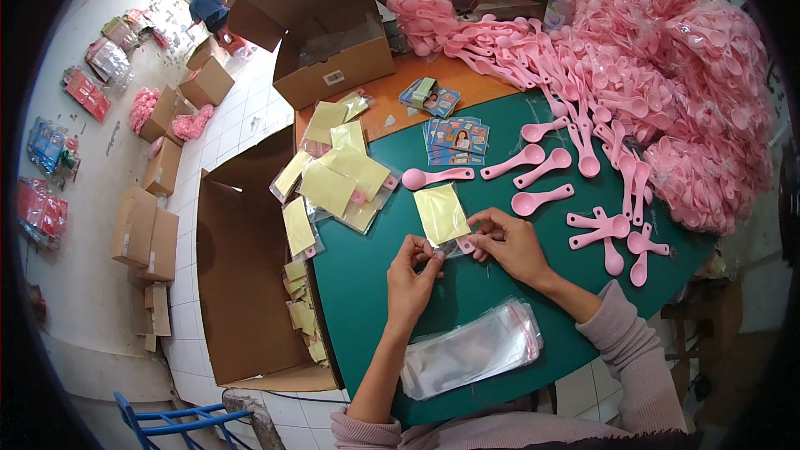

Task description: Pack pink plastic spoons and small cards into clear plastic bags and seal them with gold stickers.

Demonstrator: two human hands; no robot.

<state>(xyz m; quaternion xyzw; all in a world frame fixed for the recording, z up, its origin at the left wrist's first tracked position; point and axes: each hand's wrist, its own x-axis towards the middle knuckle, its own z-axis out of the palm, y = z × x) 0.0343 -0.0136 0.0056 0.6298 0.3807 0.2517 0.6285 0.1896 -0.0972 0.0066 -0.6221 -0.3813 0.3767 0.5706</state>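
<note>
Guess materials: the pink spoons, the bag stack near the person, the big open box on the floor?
Pink spoons: likely moulded plastic, uniform colour, smooth with slight sheen. Bag stack: thin clear plastic film, see-through with glare and a pink strip at one end. Open box: brown corrugated cardboard by its look, matte, folded flaps.

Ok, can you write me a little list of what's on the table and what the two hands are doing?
table: green round top
left hand: pinches the lower edge of the packet
right hand: holds the packet's other end
packet: clear bag with a yellow card, pink spoon handle showing
empty bags: clear stack near the person
finished packets: pile at the table's left
loose spoons: pink, to the right
big heap: bagged pink spoons, far right
</note>
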